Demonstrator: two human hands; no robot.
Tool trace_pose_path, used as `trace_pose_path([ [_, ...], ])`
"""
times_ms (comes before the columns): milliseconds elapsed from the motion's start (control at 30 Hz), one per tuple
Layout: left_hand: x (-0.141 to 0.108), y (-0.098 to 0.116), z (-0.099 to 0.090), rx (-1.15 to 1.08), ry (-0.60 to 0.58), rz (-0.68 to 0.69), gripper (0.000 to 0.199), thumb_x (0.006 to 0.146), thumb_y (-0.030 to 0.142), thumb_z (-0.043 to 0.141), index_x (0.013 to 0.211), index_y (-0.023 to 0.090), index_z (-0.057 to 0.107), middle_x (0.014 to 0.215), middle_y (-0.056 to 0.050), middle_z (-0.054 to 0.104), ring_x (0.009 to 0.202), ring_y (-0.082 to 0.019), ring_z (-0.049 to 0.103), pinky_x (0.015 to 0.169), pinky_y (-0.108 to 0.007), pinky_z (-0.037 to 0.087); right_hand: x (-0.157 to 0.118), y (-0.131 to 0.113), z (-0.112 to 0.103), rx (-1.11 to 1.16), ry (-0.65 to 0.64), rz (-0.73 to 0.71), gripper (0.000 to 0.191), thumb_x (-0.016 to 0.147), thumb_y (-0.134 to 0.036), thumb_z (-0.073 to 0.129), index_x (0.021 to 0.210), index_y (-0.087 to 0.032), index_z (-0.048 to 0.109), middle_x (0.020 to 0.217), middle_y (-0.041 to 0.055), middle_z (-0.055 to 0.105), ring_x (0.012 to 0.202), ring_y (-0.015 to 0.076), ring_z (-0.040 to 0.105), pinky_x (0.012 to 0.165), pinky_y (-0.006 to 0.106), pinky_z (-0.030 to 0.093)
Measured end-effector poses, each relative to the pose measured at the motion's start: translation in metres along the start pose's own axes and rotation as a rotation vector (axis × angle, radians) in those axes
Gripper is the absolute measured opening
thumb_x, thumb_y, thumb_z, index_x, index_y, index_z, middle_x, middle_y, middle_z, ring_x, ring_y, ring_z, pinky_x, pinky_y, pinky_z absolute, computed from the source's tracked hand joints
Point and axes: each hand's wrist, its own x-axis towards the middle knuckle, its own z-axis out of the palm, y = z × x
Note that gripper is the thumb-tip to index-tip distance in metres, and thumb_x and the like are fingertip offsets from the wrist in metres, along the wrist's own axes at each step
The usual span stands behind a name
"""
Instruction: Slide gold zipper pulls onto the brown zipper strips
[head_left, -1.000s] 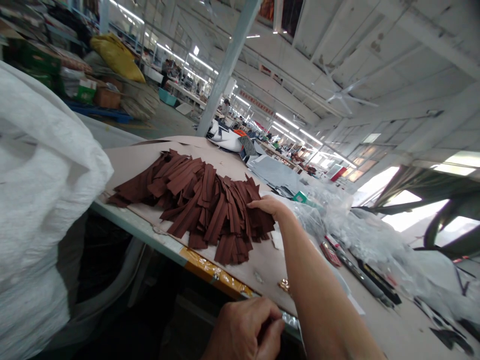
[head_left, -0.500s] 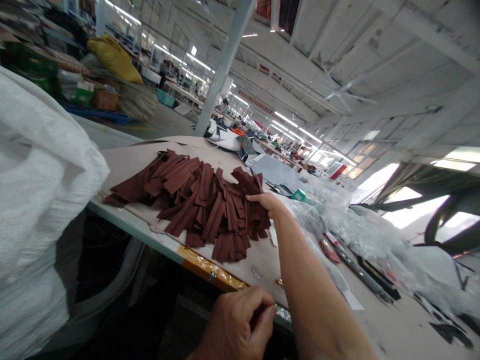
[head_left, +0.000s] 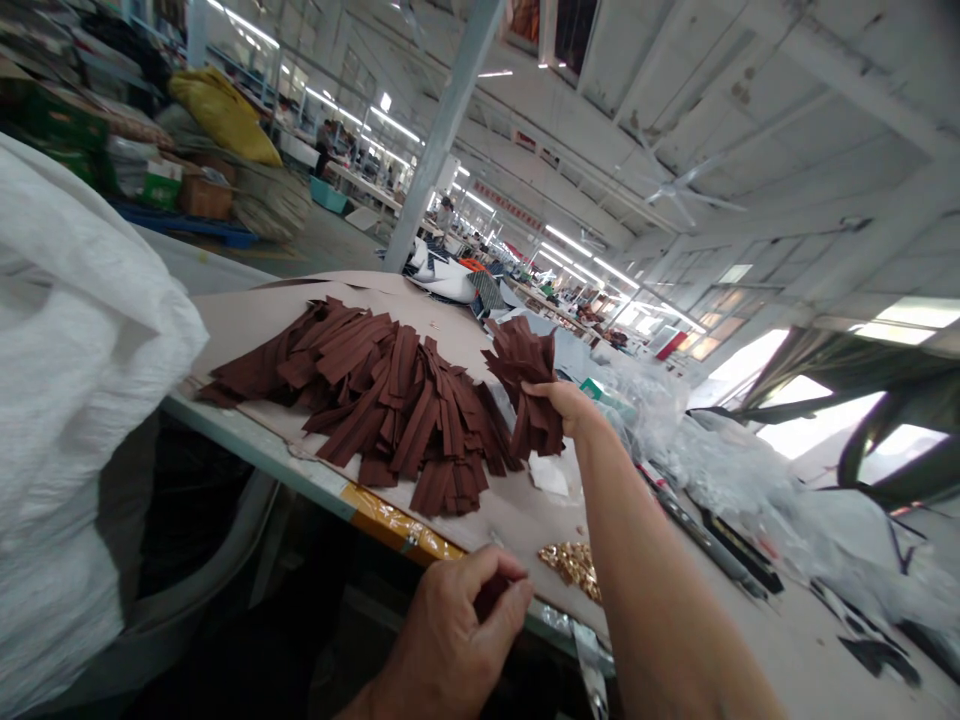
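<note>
In the head view my right hand (head_left: 568, 402) grips a bundle of brown zipper strips (head_left: 526, 365), thumb on the near side, lifted a little over the table. To its left a wide heap of the same brown strips (head_left: 397, 390) lies fanned out, several ends pointing at the front edge. My left hand (head_left: 469, 610) is closed in front of that edge, thumb tip against the forefinger; whatever it pinches is too small or hidden. Between my arms, a small pile of shiny gold metal pieces (head_left: 571, 568) rests on the table.
A white woven sack (head_left: 67, 420) bulges at the left. Yellow tape (head_left: 401, 522) covers part of the table edge. Clear plastic bags (head_left: 757, 490) and dark long tools (head_left: 724, 540) lie to the right. A post (head_left: 442, 145) rises behind the table (head_left: 247, 310).
My right hand has moved right and away from the heap with the bundle, uncovering a white scrap and more of the gold pile. The left hand has shifted slightly left and up, still closed.
</note>
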Motion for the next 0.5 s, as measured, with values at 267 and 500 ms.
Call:
trace_pose_path([
  [267,0.011,0.011,-0.01,-0.574,-0.01,-0.172,0.045,0.075,0.046,0.071,0.106,0.013,0.064,0.08,-0.004,0.068,0.065,-0.015,0.064,0.061,-0.028,0.051,-0.067,-0.008,-0.028,0.106,-0.027,-0.047,0.022,0.093,-0.028,0.059,0.109,-0.013,0.061,0.098,0.0054,0.066,0.076,0.0155,0.065,0.066,0.031,0.057],
  [500,0.007,0.023,-0.012,-0.737,-0.135,-0.02,0.066,0.068,0.058,0.072,0.12,0.02,0.059,0.123,-0.015,0.062,0.116,-0.031,0.057,0.094,-0.046,0.046,-0.19,0.036,-0.013,0.274,-0.175,-0.07,0.023,0.061,-0.023,0.078,0.081,-0.017,0.069,0.068,0.0049,0.073,0.056,0.0203,0.066,0.057,0.031,0.056],
])
